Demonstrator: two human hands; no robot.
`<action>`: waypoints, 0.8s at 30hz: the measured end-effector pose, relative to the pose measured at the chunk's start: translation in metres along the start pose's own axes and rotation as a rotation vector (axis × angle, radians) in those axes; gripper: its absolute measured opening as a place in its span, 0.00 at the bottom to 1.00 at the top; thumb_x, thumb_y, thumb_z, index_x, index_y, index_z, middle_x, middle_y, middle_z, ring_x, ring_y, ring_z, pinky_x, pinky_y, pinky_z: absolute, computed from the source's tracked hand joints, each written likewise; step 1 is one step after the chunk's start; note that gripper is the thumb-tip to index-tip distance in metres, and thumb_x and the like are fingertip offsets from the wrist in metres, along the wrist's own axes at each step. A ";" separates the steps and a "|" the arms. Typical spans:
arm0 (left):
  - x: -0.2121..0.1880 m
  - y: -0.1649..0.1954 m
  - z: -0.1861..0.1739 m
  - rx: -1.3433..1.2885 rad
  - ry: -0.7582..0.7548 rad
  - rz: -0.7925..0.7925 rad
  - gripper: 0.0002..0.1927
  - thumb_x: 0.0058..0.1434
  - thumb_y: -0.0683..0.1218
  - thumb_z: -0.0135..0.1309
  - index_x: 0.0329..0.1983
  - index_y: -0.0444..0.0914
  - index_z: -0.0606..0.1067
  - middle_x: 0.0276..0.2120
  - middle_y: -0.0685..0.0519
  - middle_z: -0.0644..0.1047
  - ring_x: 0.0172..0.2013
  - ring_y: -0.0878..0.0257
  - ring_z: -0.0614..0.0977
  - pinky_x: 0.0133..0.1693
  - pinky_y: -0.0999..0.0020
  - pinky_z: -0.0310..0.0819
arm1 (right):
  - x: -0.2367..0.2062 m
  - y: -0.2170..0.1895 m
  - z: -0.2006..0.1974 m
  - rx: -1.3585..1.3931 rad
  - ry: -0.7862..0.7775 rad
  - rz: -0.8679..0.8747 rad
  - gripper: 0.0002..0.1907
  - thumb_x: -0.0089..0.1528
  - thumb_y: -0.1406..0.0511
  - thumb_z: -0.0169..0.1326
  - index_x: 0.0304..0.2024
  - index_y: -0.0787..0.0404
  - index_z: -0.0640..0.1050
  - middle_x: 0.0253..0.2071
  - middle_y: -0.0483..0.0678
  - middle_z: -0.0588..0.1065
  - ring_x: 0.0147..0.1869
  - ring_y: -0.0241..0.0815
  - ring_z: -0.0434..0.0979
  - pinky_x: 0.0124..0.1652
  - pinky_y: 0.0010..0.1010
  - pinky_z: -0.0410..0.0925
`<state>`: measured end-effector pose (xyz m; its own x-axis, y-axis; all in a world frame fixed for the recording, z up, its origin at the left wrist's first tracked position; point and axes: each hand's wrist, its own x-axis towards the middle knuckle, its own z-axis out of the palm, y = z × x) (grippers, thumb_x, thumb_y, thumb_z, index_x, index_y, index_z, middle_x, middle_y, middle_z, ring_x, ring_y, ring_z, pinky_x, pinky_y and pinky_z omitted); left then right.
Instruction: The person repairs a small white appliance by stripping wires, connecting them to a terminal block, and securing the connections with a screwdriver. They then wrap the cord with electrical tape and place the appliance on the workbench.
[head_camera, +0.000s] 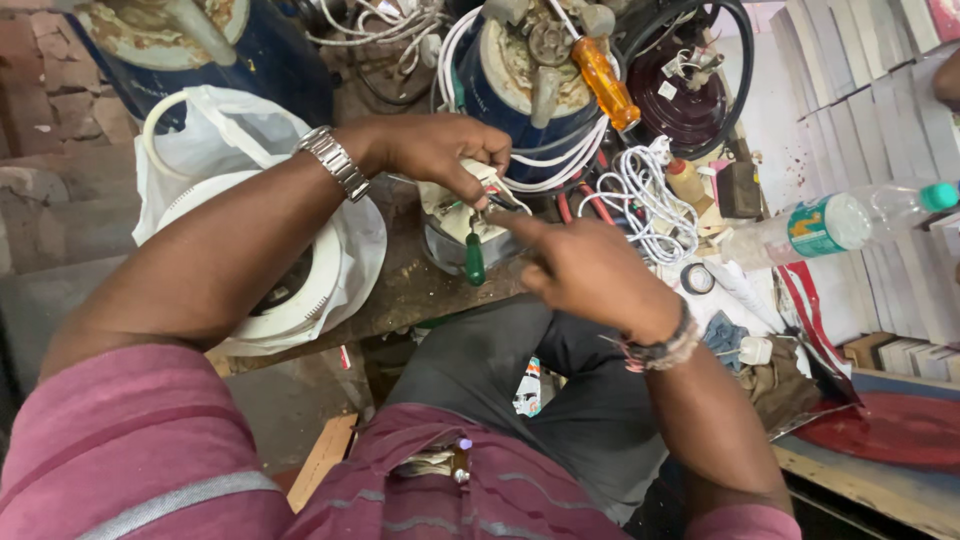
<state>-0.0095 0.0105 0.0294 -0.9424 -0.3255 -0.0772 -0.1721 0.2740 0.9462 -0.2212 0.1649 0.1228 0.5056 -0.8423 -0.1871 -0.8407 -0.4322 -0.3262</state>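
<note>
My left hand (440, 150), with a metal watch on its wrist, pinches thin white wires (492, 182) at the top of a small dirty motor part (450, 225) on the wooden bench. My right hand (585, 270), with a bracelet on its wrist, meets it from the right, its fingers closed on the same wires. A green-handled screwdriver (474, 258) stands against the front of that part, just below both hands. What the fingertips grip exactly is hidden.
A blue motor body (520, 95) with an orange-handled screwdriver (605, 85) on top stands behind. A white plastic bag (230, 150) around a round white casing lies left. Coiled white cable (640, 195), a clear bottle (850, 215) and stacked boxes (860, 90) are right.
</note>
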 end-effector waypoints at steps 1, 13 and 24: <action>-0.001 0.000 0.000 0.004 0.005 -0.018 0.16 0.56 0.47 0.62 0.44 0.37 0.73 0.34 0.55 0.83 0.36 0.70 0.81 0.38 0.69 0.71 | -0.004 0.001 -0.003 -0.007 -0.023 0.070 0.34 0.54 0.64 0.56 0.64 0.45 0.72 0.22 0.55 0.76 0.28 0.57 0.78 0.31 0.48 0.70; 0.001 -0.004 0.000 -0.042 -0.008 -0.030 0.17 0.57 0.51 0.62 0.42 0.37 0.73 0.34 0.55 0.82 0.34 0.69 0.78 0.36 0.69 0.69 | -0.002 -0.005 0.001 -0.035 0.045 0.010 0.33 0.55 0.64 0.56 0.65 0.50 0.73 0.22 0.57 0.75 0.27 0.59 0.76 0.28 0.51 0.67; 0.000 -0.001 0.003 -0.139 0.080 -0.044 0.23 0.67 0.64 0.47 0.38 0.41 0.76 0.34 0.60 0.73 0.41 0.71 0.71 0.47 0.71 0.64 | 0.024 -0.001 0.036 -0.058 0.585 -0.173 0.11 0.60 0.65 0.65 0.43 0.56 0.78 0.38 0.49 0.72 0.45 0.54 0.74 0.42 0.43 0.67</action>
<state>-0.0099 0.0135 0.0279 -0.9081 -0.4069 -0.0993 -0.1659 0.1317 0.9773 -0.2015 0.1563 0.0854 0.4594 -0.7886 0.4087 -0.7736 -0.5813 -0.2521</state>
